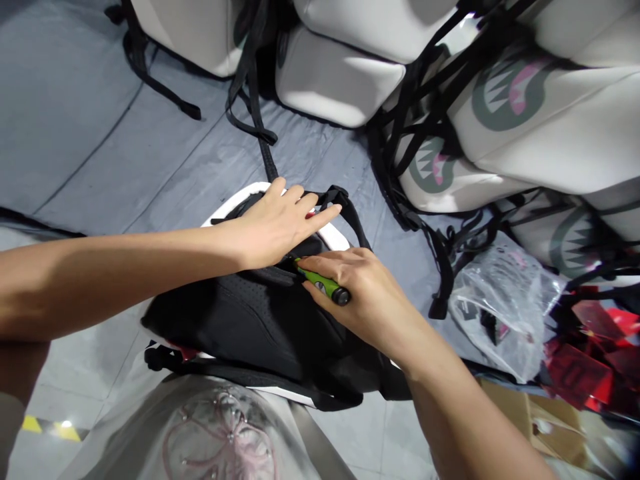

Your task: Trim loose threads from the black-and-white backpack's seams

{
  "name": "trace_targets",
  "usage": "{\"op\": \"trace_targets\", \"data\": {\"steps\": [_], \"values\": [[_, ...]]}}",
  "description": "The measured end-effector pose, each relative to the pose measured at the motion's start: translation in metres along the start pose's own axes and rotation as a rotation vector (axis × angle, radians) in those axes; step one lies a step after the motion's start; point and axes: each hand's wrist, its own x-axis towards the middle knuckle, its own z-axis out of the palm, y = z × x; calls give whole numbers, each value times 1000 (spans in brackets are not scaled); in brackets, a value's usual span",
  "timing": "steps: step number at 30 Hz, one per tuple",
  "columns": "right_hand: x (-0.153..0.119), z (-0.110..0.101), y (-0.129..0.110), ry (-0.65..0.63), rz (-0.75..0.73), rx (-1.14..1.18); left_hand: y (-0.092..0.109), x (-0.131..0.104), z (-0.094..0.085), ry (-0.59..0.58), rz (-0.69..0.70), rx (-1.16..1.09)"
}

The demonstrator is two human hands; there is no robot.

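A black-and-white backpack [260, 307] lies in front of me at the table's edge, its black padded panel facing up. My left hand [283, 223] rests over its upper part, fingers stretched out and the palm side hidden. Just right of it, my right hand [357, 287] is closed around a short green handle [323, 283] with a round black end. The handle's other end points into a fold of the black fabric near my left hand, so its tip is hidden. A black strap buckle [335, 195] sits beyond my left fingertips.
White backpacks [340, 80] with dangling black straps stand along the back of the grey-covered table [90, 113]. More, printed with toothy mouths [510, 93], are piled at the right. A clear plastic bag [505, 307] and red pieces [585, 353] lie at the right edge.
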Motion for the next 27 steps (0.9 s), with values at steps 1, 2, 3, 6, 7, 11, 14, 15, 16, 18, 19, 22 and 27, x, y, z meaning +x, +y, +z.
{"op": "trace_targets", "data": {"steps": [1, 2, 3, 6, 7, 11, 14, 15, 16, 18, 19, 22, 27], "values": [[0, 0, 0, -4, 0, -7, 0, 0, 0, 0, -1, 4], [0, 0, -1, -6, -4, -3, 0, 0, 0, 2, -2, 7], [0, 0, -1, -9, -3, 1, 0, 0, 0, 8, -1, 6], [0, 0, -1, -12, 10, -5, 0, 0, 2, 22, 5, -13], [0, 0, -1, -9, 9, -2, 0, 0, 2, 22, 5, -22], [0, 0, -1, -18, 18, 2, -1, 0, 3, 18, -8, -64], [0, 0, -2, -15, 22, -1, -1, 0, 2, 12, -8, -45], [0, 0, -2, -13, 19, 5, -1, 0, 2, 7, -6, -29], [0, 0, -2, -12, 18, 5, 0, 0, 1, 3, -5, -14], [1, 1, -3, -5, 20, -7, 1, 0, 1, 0, -6, 2], [1, 1, -3, 1, 16, -10, 2, 0, 2, 2, -7, 4], [-2, 2, -2, 12, 19, 2, 1, 1, 3, 19, -3, -4], [-14, 7, 0, 84, 89, 79, -22, -8, -8, -53, -17, -82]]}}
